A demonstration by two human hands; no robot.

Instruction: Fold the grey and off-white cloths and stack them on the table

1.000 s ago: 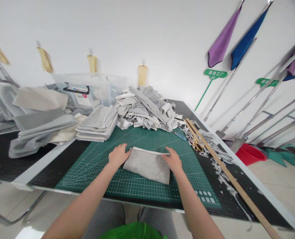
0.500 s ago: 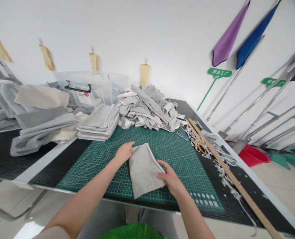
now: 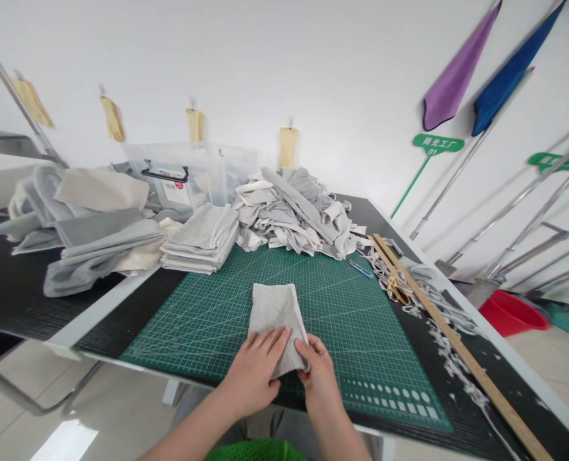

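Observation:
A folded piece of grey cloth point(image 3: 275, 308) lies on the green cutting mat point(image 3: 207, 314) near the table's front edge. My left hand point(image 3: 259, 362) rests flat on its near half with the fingers stretched out. At the cloth's near right corner, my right hand point(image 3: 317, 368) pinches the edge between thumb and fingers. Beyond the mat's far left edge sits a neat stack of folded grey cloths point(image 3: 200, 237). A loose heap of grey and white cloth point(image 3: 294, 211) lies behind the mat.
To the right lie a long wooden strip point(image 3: 452, 346), gold-handled scissors point(image 3: 398, 291), a blue-handled tool point(image 3: 360, 268) and cloth scraps. Larger grey cloths point(image 3: 97, 237) spread at left before a clear plastic bin point(image 3: 179, 182). A red bucket point(image 3: 510, 314) stands on the floor at right.
My left hand has moved from the cloth's far left corner down onto its near half. The right hand has shifted nearer the front edge, still gripping the cloth, which now looks narrower.

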